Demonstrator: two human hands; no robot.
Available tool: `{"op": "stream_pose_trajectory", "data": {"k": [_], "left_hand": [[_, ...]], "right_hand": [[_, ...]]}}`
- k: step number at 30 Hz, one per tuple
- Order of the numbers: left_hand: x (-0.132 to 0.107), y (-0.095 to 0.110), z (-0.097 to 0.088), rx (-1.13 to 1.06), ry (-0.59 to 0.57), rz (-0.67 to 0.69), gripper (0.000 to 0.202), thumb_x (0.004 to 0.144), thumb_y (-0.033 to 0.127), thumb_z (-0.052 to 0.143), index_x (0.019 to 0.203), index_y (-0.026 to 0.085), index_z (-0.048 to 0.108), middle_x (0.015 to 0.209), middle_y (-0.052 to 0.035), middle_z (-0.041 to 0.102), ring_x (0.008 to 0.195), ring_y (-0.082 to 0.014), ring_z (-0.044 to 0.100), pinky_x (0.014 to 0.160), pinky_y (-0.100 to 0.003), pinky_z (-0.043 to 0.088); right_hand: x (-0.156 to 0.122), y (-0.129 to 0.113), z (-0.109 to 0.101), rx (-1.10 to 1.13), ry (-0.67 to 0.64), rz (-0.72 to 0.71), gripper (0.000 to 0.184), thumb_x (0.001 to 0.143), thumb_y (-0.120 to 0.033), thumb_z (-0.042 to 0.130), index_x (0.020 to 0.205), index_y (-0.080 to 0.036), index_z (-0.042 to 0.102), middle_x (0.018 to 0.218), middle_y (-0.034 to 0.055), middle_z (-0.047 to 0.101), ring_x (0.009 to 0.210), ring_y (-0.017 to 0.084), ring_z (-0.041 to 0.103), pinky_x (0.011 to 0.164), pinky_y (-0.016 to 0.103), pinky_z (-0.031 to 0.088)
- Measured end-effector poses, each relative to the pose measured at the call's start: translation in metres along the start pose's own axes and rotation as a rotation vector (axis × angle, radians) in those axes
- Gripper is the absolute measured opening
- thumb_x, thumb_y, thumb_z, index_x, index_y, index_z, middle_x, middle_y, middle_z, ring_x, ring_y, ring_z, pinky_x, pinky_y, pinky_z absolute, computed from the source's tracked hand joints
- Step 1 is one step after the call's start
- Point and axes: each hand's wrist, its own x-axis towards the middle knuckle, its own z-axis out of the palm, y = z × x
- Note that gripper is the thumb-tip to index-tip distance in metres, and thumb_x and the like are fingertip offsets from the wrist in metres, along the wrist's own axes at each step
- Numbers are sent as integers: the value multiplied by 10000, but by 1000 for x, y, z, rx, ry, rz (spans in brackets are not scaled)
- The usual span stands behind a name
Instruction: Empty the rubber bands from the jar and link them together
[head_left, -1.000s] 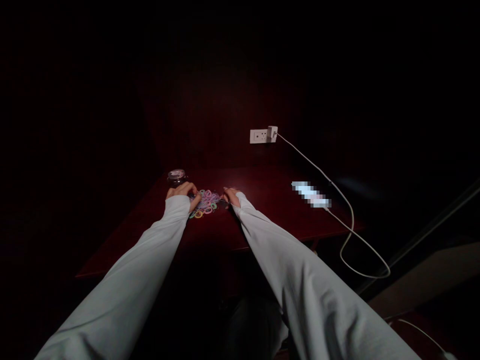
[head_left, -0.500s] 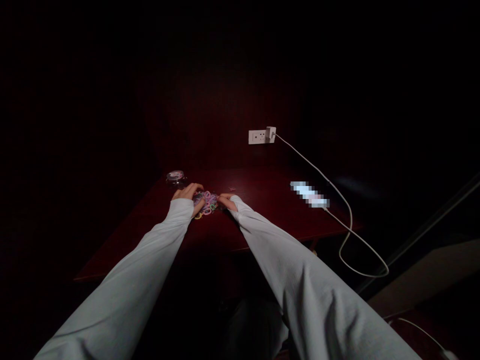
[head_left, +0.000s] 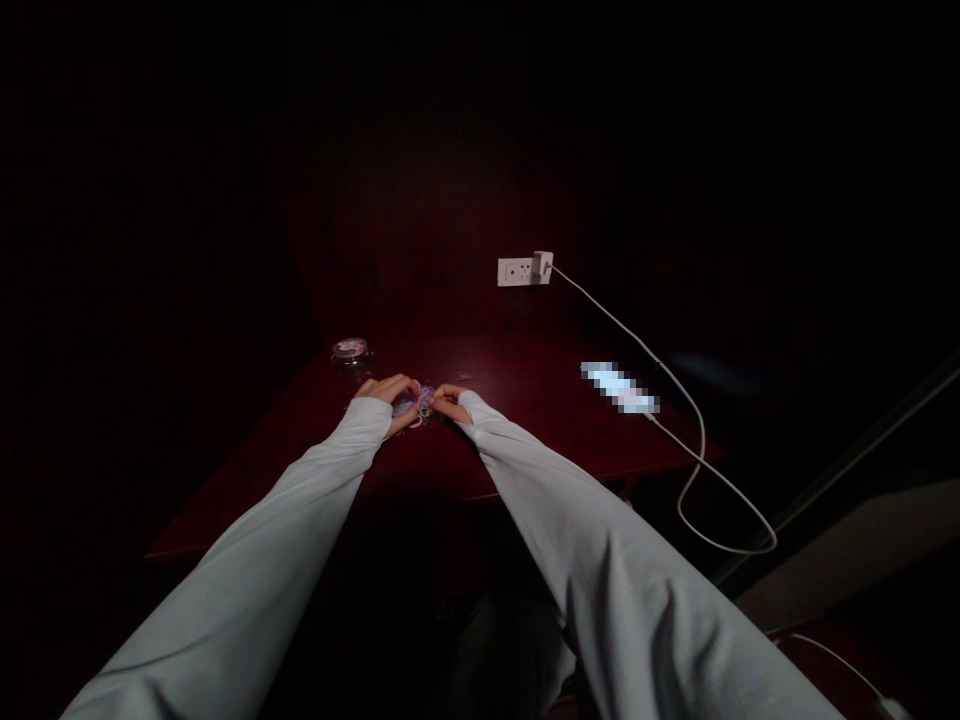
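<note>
**Fingers (head_left: pixel 403 383) curl round a heap of small pastel elastic rings (head_left: pixel 418 403)**

Fingers of both our hands are bent inward and half closed against the heap. In this dim light we cannot tell whether any ring is actually pinched.

Farthest left, a small round dark jar with a pinkish top (head_left: pixel 349 349) stands near the back of the dark red wooden table (head_left: pixel 525 450), a little apart from our left hand (head_left: pixel 386 392). That hand cups the heap's left side and our right hand (head_left: pixel 450 402) presses in from the other.

A second ago the rings lay in a loose scatter spilling toward us. Now the hands have drawn together and the rings sit in one tight clump between them, so the gathering looks nearly done.

The clump points nowhere. What length it has runs across, hand to hand.

To the right are a white wall socket (head_left: pixel 516 271), a lit phone (head_left: pixel 619 388) and its white cable (head_left: pixel 697 440).
</note>
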Motion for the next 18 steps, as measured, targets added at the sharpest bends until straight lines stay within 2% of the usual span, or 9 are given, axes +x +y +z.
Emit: {"op": "stream_pose_trajectory", "data": {"k": [6, 11, 14, 18], "left_hand": [[0, -6, 2, -25, -6, 51, 201, 979, 351, 566, 875, 242, 699, 1111, -49, 781, 1067, -244, 716, 888, -389, 426], [0, -11, 6, -40, -5, 34, 178, 971, 356, 585, 881, 250, 696, 1092, -38, 786, 1080, -233, 710, 902, -381, 428], [-1, -13, 6, -49, 4, 20, 189, 978, 369, 576, 893, 252, 697, 1102, -41, 786, 1101, -238, 709, 903, -386, 428], [-1, -13, 3, -65, 23, 14, 190, 979, 361, 575, 897, 248, 704, 1109, -42, 783, 1083, -237, 719, 898, -386, 430]], "right_hand": [[-1, -1, 1, -17, 33, -1, 302, 799, -339, 828, 661, -200, 597, 602, -66, 616, 578, 99, 480, 622, 226, 362], [3, 3, -3, -57, 120, -35, 319, 754, -376, 845, 650, -210, 593, 564, -82, 529, 570, 97, 442, 593, 229, 347], [3, 4, -8, -18, 190, -33, 337, 772, -417, 822, 662, -225, 568, 586, -68, 574, 551, 99, 462, 574, 230, 371], [4, 7, -14, 92, 273, -15, 374, 780, -485, 807, 702, -241, 535, 659, -28, 686, 562, 113, 544, 600, 241, 459]]}}
